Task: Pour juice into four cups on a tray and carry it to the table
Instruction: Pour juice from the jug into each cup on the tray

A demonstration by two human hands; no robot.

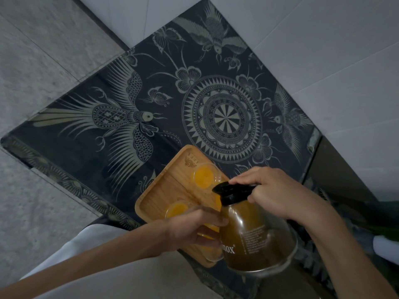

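A wooden tray (164,190) lies on the near part of a dark patterned table. On it stand clear cups of orange juice: one at the far side (205,175), one at the left (176,209). My left hand (194,228) is wrapped around another cup (208,231) on the tray's near side. My right hand (274,195) grips the black handle of a glass jug (254,240), holding the jug upright above the tray's right end. The jug holds brownish-orange juice and hides part of the tray.
The table (151,108) has a dark glossy top with bird and mandala designs. Grey floor tiles lie to the left, a white wall (323,50) to the right. My pale clothing fills the lower left.
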